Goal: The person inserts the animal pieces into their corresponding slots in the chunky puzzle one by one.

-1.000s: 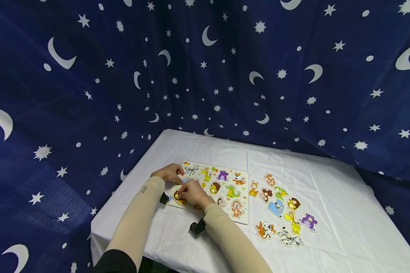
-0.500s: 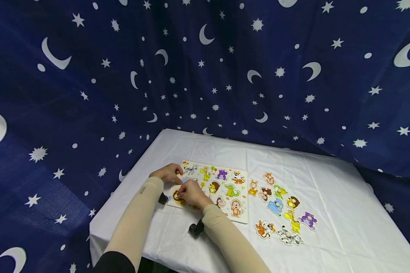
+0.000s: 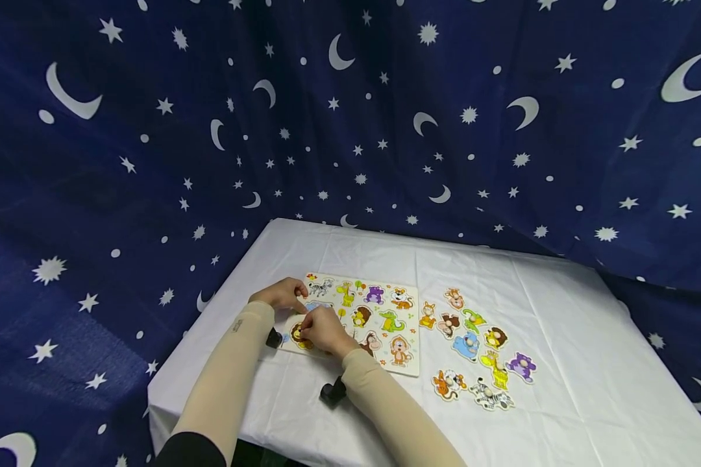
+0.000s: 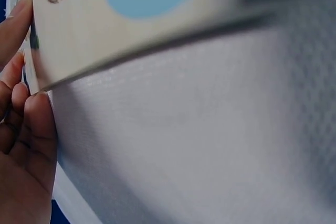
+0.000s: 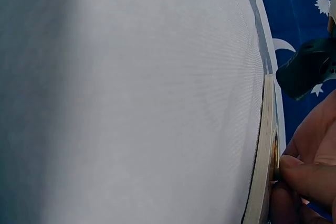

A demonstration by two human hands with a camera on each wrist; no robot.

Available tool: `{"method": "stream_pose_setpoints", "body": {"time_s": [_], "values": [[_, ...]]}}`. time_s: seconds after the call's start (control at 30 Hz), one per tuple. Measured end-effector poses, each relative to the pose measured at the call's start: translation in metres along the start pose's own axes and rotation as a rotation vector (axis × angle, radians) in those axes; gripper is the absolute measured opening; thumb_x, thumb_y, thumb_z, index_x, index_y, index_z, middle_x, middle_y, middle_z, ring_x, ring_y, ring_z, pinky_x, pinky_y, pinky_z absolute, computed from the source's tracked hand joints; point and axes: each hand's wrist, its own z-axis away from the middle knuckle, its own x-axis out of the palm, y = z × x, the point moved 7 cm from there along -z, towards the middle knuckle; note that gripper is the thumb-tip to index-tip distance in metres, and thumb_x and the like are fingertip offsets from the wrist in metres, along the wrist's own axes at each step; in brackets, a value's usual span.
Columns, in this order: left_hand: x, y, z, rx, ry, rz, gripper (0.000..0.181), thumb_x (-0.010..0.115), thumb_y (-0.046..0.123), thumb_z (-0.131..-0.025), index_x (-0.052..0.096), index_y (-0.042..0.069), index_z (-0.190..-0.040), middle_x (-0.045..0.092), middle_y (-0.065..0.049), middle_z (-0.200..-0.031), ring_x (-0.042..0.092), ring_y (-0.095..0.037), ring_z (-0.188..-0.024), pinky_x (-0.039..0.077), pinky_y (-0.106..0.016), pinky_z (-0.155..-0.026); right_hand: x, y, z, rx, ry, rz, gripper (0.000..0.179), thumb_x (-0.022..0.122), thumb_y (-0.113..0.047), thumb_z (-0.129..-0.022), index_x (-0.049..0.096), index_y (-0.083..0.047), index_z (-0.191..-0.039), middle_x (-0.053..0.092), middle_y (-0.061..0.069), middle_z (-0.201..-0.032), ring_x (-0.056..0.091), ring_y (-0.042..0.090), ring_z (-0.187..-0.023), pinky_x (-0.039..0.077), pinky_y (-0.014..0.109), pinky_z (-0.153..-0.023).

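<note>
A wooden animal puzzle board (image 3: 410, 363) lies on the white table. My left hand (image 3: 282, 294) holds the board's left edge, with the thumb (image 4: 14, 31) by the top face and the other fingers curled at the edge. My right hand (image 3: 326, 331) bends over the lower left part of the board. Its thumb and forefinger pinch a lion puzzle piece (image 3: 298, 338) at the lion's printed place. In the right wrist view, the thumb (image 5: 302, 174) sits right at the board's face. The hand hides part of the bottom row.
Loose knobbed pieces lie right of the board, among them a blue hippo-like piece (image 3: 466, 346), a giraffe (image 3: 495, 370), a purple animal (image 3: 522, 367), a zebra (image 3: 491, 394) and a tiger (image 3: 448, 384). A dark blue star-and-moon curtain (image 3: 385, 117) stands behind the table.
The head view has shifted a little, so everything slides slightly left. My right wrist uncovers more of the printed monkey; both hands otherwise stay in place on the board and lion piece.
</note>
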Motion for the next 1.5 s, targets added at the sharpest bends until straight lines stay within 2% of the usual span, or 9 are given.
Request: {"method": "stream_pose_setpoints", "body": {"time_s": [0.27,0.47,0.63,0.73,0.77,0.97,1.07,1.23,1.5], "values": [[-0.002,0.001,-0.001,-0.008,0.001,-0.010,0.033,0.084,0.004,-0.077,0.061,0.002,-0.101,0.045,-0.002,-0.086,0.043,-0.016,-0.080,0.036,-0.026,-0.073,-0.003,0.000,0.000,0.032,0.003,0.002,0.005,0.080,-0.007,-0.082,0.079,-0.004,-0.077,0.075,0.003,-0.074,0.054,0.001,-0.063,0.045,0.016,-0.060],[-0.001,-0.002,-0.004,-0.012,-0.015,0.017,0.033,0.085,0.005,-0.076,0.061,0.003,-0.099,0.046,-0.003,-0.087,0.044,-0.016,-0.082,0.036,-0.028,-0.075,-0.006,-0.001,0.002,0.028,0.008,-0.007,0.004,0.080,-0.006,-0.081,0.079,-0.002,-0.081,0.076,0.006,-0.078,0.060,0.005,-0.068,0.047,0.017,-0.062],[-0.002,-0.001,-0.004,0.008,-0.031,0.008,0.034,0.087,0.009,-0.074,0.060,0.006,-0.095,0.046,-0.003,-0.085,0.044,-0.017,-0.080,0.037,-0.029,-0.073,-0.008,0.000,0.004,0.044,0.008,-0.042,0.005,0.080,-0.005,-0.081,0.078,-0.001,-0.081,0.075,0.008,-0.078,0.060,0.007,-0.068,0.048,0.018,-0.060],[-0.001,-0.001,-0.004,0.001,-0.023,0.008,0.034,0.087,0.009,-0.074,0.061,0.006,-0.096,0.047,-0.003,-0.086,0.045,-0.017,-0.080,0.037,-0.029,-0.074,-0.008,0.001,0.005,0.057,0.008,-0.074,0.005,0.079,-0.004,-0.082,0.078,-0.001,-0.079,0.075,0.009,-0.078,0.057,0.006,-0.065,0.046,0.018,-0.057],[-0.001,-0.002,-0.005,-0.018,-0.020,0.016,0.034,0.086,0.007,-0.075,0.061,0.005,-0.098,0.047,-0.003,-0.088,0.045,-0.017,-0.082,0.037,-0.029,-0.076,-0.008,0.001,0.005,0.062,0.006,-0.085,0.005,0.079,-0.004,-0.083,0.078,-0.001,-0.079,0.075,0.009,-0.078,0.056,0.006,-0.064,0.046,0.018,-0.056],[0.001,-0.002,-0.004,-0.023,-0.015,-0.009,0.034,0.084,0.006,-0.077,0.061,0.004,-0.101,0.046,-0.001,-0.087,0.044,-0.015,-0.082,0.036,-0.026,-0.074,-0.007,0.005,0.008,0.082,-0.005,-0.115,0.006,0.078,-0.005,-0.084,0.077,-0.002,-0.079,0.074,0.008,-0.078,0.054,0.005,-0.060,0.044,0.019,-0.054],[0.000,-0.003,-0.003,-0.030,-0.012,-0.006,0.034,0.084,0.007,-0.077,0.061,0.005,-0.102,0.047,-0.001,-0.088,0.044,-0.015,-0.082,0.037,-0.027,-0.074,-0.009,0.007,0.008,0.066,0.007,-0.102,0.005,0.079,-0.007,-0.084,0.078,-0.003,-0.079,0.074,0.005,-0.077,0.056,0.004,-0.063,0.046,0.019,-0.057],[-0.001,-0.001,-0.004,0.000,-0.012,0.001,0.033,0.084,0.005,-0.077,0.061,0.003,-0.101,0.047,-0.002,-0.087,0.044,-0.016,-0.081,0.037,-0.028,-0.074,-0.016,0.009,0.009,0.061,0.034,-0.093,0.006,0.081,-0.010,-0.083,0.079,-0.004,-0.079,0.075,0.003,-0.076,0.061,0.006,-0.069,0.049,0.021,-0.065],[-0.003,-0.001,-0.002,-0.005,-0.006,-0.034,0.033,0.085,0.010,-0.077,0.063,0.006,-0.101,0.048,-0.002,-0.088,0.045,-0.017,-0.083,0.037,-0.029,-0.076,-0.026,0.012,0.012,0.075,0.026,-0.129,0.007,0.077,-0.006,-0.085,0.078,0.000,-0.087,0.075,0.009,-0.086,0.063,0.010,-0.074,0.051,0.021,-0.065]]}}
